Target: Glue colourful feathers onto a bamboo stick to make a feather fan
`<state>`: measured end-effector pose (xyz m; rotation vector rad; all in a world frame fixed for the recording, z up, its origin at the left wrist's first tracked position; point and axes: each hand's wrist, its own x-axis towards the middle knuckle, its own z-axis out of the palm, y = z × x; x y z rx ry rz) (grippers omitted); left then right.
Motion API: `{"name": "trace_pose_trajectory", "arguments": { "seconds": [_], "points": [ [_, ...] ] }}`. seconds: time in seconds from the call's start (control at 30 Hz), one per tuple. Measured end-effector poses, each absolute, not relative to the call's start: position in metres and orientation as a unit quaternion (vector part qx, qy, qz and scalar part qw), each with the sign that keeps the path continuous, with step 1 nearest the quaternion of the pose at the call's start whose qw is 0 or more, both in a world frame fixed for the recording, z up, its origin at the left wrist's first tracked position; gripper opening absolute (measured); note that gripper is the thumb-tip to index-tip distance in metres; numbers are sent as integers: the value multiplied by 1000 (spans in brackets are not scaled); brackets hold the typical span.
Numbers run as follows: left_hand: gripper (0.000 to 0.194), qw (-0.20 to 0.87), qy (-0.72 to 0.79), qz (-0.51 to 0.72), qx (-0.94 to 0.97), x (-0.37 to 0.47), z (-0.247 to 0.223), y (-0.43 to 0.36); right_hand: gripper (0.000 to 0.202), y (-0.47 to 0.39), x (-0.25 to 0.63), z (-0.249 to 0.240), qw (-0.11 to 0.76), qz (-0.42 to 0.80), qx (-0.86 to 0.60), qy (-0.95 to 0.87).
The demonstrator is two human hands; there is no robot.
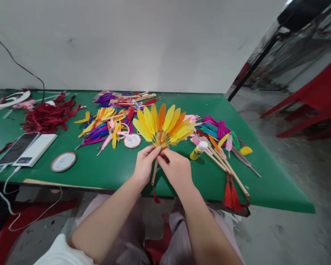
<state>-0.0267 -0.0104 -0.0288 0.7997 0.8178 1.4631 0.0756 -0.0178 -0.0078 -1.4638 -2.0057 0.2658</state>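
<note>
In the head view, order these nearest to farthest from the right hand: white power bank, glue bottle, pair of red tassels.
1. Glue bottle, just right of the right hand.
2. Pair of red tassels, farther right.
3. White power bank, far left.

Shows yellow and orange on the fan [162, 125], plain green on the tabletop [99, 167], and white on 2 cables [1, 169].

Phone [18, 149] L on tbl [96, 173], ribbon pile [45, 117] behind it, glue btl [198, 150] R.
</note>
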Motion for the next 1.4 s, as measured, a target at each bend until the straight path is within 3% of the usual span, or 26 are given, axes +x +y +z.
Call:
{"name": "trace_pose_trajectory", "arguments": {
  "seconds": [0.23, 0.37, 0.77, 1.4],
  "points": [
    [20, 625, 323, 650, 288, -27, -27, -8, 22, -9, 80, -5, 398, 492, -517, -577],
    [22, 627, 330, 643, 291, -26, -26, -9, 25, -8, 74, -9, 401, 595, -465, -519],
    [13, 569, 360, 659, 337, -32, -28, -5, 28, -8, 72, -9, 474, 608, -446, -455],
    [21, 560, 359, 664, 342, -25, -28, -5, 26, -5, 73, -15, 526, 565, -451, -448]
  ]
}}
